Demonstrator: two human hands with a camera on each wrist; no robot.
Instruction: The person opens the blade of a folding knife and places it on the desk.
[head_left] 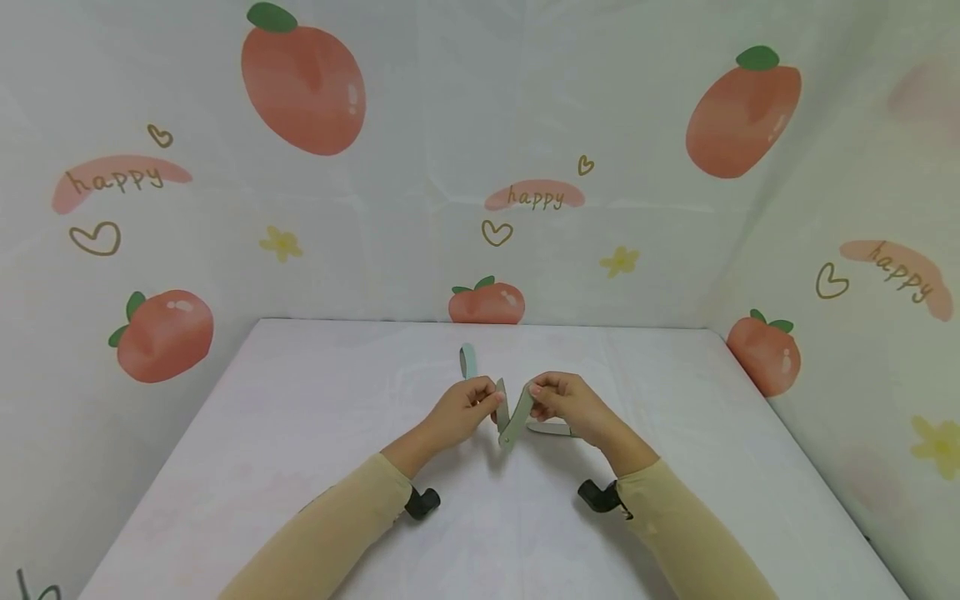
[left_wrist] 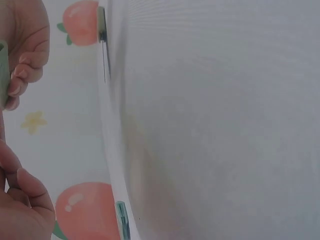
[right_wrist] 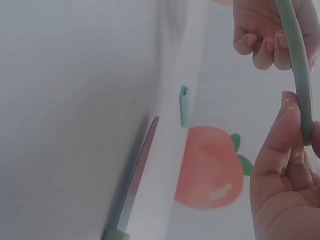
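Observation:
In the head view both hands meet over the middle of the white table (head_left: 300,467) and pinch a bent pale-green strip (head_left: 514,422) that forms a V. My left hand (head_left: 471,408) pinches its left arm and my right hand (head_left: 561,400) its right arm. The right wrist view shows the strip (right_wrist: 296,70) running between my right thumb and fingers (right_wrist: 280,170), with the left hand's fingertips (right_wrist: 260,45) above. In the left wrist view my left hand (left_wrist: 20,210) is at the bottom left, and only an edge of the strip (left_wrist: 3,75) shows.
A knife (head_left: 551,429) with a green handle lies flat on the table just under my right hand, its blade (right_wrist: 140,170) plain in the right wrist view. A small green loop-shaped piece (head_left: 468,360) stands behind the hands. Peach-printed cloth walls (head_left: 480,167) close in three sides.

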